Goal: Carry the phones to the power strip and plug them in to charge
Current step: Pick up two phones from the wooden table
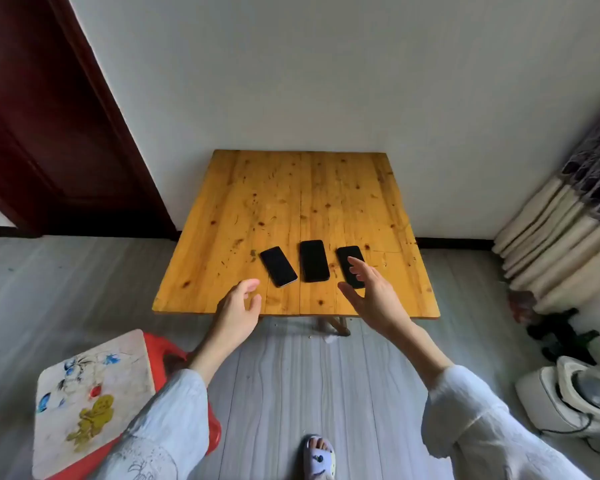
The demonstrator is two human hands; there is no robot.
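3 dark phones lie side by side near the front of the wooden tabletop [243, 202]: left phone [278, 266], middle phone [314, 261], right phone [350, 263]. The right hand [374, 296], its grip spread and empty, overlaps the right phone; contact is unclear. The left hand [239, 308], grip loosely spread, hovers just beside the left phone

Wooden table [243, 202] beneath the fingers, dark red door [42, 133] far left of them, red stool [184, 358] below-left, striped curtain [551, 244] right, white appliance [568, 396] below-right.
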